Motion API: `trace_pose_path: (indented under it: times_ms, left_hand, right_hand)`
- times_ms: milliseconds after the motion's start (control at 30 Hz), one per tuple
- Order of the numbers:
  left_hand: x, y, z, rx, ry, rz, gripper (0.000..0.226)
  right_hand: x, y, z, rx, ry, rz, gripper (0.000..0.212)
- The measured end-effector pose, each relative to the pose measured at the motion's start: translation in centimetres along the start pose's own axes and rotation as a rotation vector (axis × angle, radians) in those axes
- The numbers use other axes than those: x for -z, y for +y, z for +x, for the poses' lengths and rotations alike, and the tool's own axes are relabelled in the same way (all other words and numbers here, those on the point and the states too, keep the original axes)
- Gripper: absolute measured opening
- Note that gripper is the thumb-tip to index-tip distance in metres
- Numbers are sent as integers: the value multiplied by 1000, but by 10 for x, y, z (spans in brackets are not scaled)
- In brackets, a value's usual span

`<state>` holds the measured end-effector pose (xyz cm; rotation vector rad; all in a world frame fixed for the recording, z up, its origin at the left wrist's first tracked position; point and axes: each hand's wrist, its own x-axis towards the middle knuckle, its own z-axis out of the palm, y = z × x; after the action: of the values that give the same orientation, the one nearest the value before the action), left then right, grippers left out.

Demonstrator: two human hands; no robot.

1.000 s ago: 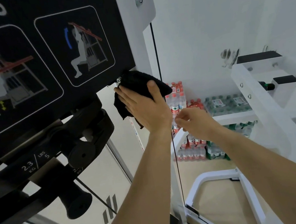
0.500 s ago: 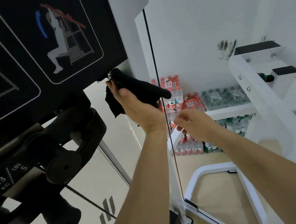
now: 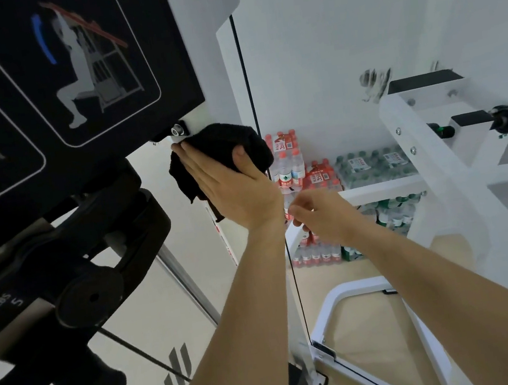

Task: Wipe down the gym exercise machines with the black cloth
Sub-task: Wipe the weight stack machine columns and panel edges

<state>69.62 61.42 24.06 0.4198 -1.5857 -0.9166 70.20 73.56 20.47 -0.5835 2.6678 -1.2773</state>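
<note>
1. White gym wall (image 3: 338, 35) at back; shrink-wrapped water bottle packs (image 3: 318, 177) stacked on floor against it, behind white machine frame (image 3: 427, 143).
2. L hand (image 3: 237, 194): fingers straight & flat, thumb hooked over black cloth (image 3: 223, 141), clamping it vs white upright (image 3: 215, 78) just below bottom-right corner of black instruction panel (image 3: 71, 87), next to bolt (image 3: 177, 130).
3. R hand (image 3: 324, 218): fingers curled, just beside thin black cable (image 3: 246, 80) & L wrist; can't tell if it pinches anything.
4. Black add-on weight (image 3: 92, 297) near "LBS 5" mark, machine's lower left.
</note>
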Motion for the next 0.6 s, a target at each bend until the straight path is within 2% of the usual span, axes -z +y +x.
trace_pose_path:
  times_ms: [233,433,600]
  left_hand:
    - [18,-38,-26,-50,-165,95,73]
    - [12,-2,12,-126,-96,51,77]
    - [20,-41,-9,-198,-176,77,77]
  right_hand:
    - [-25,18,-22,-48,-3,-128,23]
    - [-30,-3,-12,-5,94,-157,23]
    - [-51,-10,-1,-30,169,-227,20]
